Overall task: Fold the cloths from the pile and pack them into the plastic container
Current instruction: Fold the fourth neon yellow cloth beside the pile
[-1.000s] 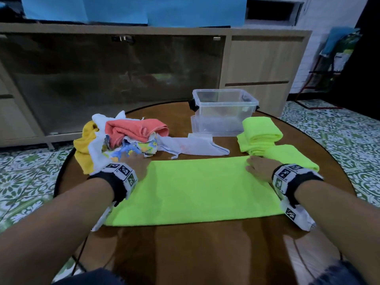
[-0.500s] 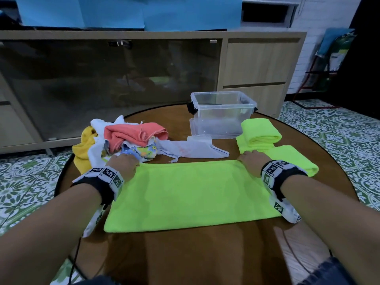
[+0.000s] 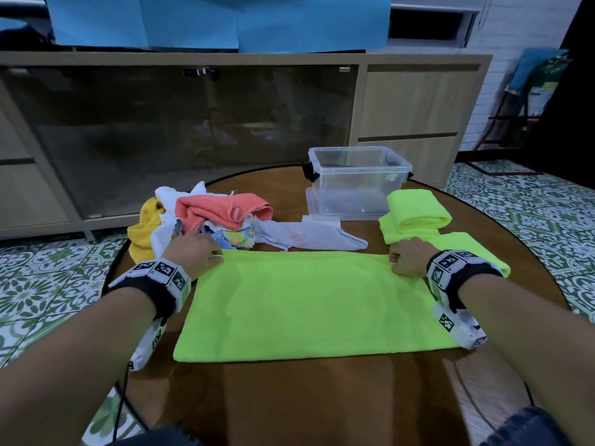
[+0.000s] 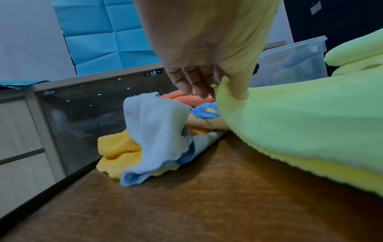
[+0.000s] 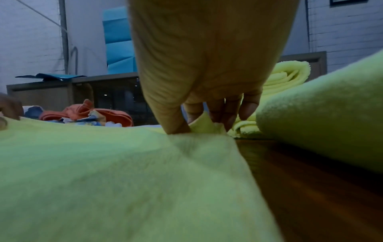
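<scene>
A lime-green cloth lies spread as a wide rectangle on the round wooden table. My left hand pinches its far left corner between thumb and fingers. My right hand pinches the far right corner, lifted slightly off the table. The pile of cloths, coral, white, yellow and patterned, sits just behind my left hand. The clear plastic container stands at the table's far side and looks empty.
A folded lime-green cloth lies right of the container, with another green cloth beside my right wrist. A white cloth lies flat between pile and container. A long cabinet stands behind the table.
Both hands slid from lying on the green cloth's far edge out to its far corners and now pinch them. The cloth itself has stayed flat.
</scene>
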Tool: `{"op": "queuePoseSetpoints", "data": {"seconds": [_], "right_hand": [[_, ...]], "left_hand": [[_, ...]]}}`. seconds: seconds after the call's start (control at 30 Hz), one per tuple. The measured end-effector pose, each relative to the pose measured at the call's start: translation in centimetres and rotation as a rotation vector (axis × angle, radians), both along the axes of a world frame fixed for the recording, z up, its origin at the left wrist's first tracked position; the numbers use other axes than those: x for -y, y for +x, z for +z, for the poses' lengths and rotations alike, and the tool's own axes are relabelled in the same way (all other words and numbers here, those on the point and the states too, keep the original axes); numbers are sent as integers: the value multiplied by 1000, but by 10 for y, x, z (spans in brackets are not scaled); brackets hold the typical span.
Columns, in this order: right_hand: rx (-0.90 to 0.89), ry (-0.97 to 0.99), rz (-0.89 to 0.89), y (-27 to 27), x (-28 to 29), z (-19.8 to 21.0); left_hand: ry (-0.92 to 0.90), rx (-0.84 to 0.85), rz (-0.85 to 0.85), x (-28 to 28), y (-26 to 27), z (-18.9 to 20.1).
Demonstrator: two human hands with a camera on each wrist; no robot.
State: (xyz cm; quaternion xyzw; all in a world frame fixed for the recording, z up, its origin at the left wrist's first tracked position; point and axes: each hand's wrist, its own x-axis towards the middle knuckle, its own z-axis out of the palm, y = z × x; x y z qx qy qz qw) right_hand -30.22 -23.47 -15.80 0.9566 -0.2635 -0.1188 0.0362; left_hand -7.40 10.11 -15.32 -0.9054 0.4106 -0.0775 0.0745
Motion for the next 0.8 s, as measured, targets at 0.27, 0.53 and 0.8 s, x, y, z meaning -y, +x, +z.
{"op": "queuePoseSetpoints", "data": {"seconds": [0.27, 0.53, 0.8], "right_hand": [[136, 423, -69, -1, -1, 10], [20, 72, -20, -2, 7, -6], [21, 177, -54, 1, 3, 0]], "left_hand": [[-14, 48, -26, 1, -2, 0], [-11, 40, 38, 1, -3, 1], [78, 51, -6, 2, -6, 2]]}}
